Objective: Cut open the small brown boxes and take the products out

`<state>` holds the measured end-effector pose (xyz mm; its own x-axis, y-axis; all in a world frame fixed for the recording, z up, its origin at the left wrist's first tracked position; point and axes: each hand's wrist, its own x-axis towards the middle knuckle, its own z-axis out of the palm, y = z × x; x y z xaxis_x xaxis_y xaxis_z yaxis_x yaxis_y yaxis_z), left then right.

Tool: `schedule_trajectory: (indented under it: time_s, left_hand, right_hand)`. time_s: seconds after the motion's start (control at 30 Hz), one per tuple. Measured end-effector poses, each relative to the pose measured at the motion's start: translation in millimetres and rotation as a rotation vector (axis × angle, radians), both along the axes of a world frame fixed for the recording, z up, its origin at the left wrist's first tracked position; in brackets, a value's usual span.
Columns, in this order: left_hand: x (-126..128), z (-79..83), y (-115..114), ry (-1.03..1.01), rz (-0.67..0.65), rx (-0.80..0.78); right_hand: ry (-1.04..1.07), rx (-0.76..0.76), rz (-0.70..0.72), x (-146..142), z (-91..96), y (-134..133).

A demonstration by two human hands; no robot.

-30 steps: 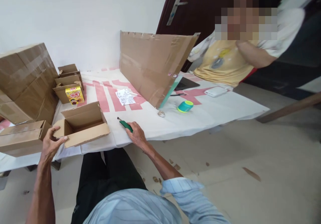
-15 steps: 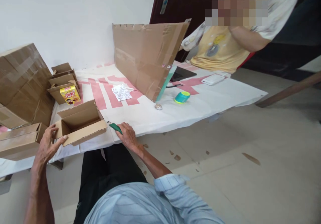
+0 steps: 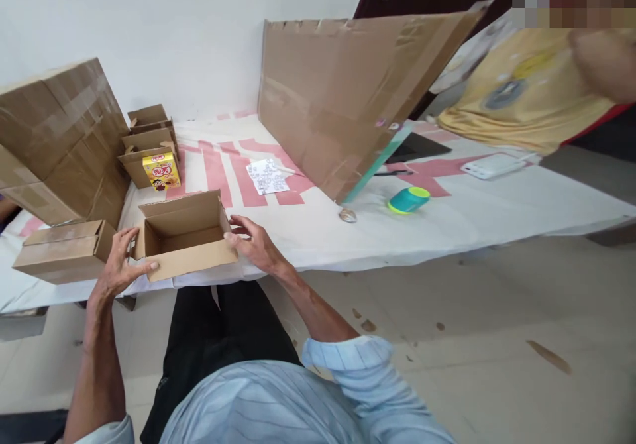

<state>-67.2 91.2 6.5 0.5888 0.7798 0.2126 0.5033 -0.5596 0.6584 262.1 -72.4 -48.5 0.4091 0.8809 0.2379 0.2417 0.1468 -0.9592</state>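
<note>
An open cardboard box [image 3: 193,260] sits at the front edge of the cloth-covered table, its top flaps spread and its visible inside bare. My left hand [image 3: 120,266] grips its left end, thumb along the front flap and fingers behind the side flap. At the right end, my right hand [image 3: 253,242] holds the corner with the thumb in front and the fingers curved behind. A closed, taped cardboard box [image 3: 62,255] lies just left of my left hand. The green-handled cutter is out of sight.
Behind stand a yellow snack box [image 3: 161,172], several small open cartons [image 3: 149,142] and a large carton [image 3: 59,146]. A tall cardboard panel [image 3: 338,93] divides the table [image 3: 308,235]. A teal-and-yellow cylinder [image 3: 408,201] lies right; another person [image 3: 527,93] sits beyond.
My right hand has left the green-handled cutter it held and taken the box's right end. My left hand stays on the left end. The view has shifted, moving the scene's right side outward.
</note>
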Motion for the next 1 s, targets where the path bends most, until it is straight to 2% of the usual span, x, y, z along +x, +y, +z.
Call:
schedule_trajectory:
  time_s: [0.1, 0.2, 0.4, 0.67, 1.0]
  left_hand:
    - [-5, -10.3, -10, -0.058, -0.007, -0.008]
    - [-10, -24.6, -21, -0.142, -0.014, -0.034]
    - [-10, -45.7, -37, -0.333, -0.074, -0.192]
    - [-8, -49.2, -52, -0.433, -0.117, -0.263]
    - [-9, -47.2, -63, -0.402, -0.113, -0.27]
  right_hand:
    - [-0.127, -0.008, -0.06, -13, 5.0, -1]
    - [-0.224, 0.0, -0.163, -22, -0.7, -9]
    - [-0.206, 0.027, -0.205, -29, -7.8, -23]
    - [-0.214, 0.095, -0.215, -34, -6.8, -29]
    - [-0.238, 0.119, -0.21, -36, -10.9, -31]
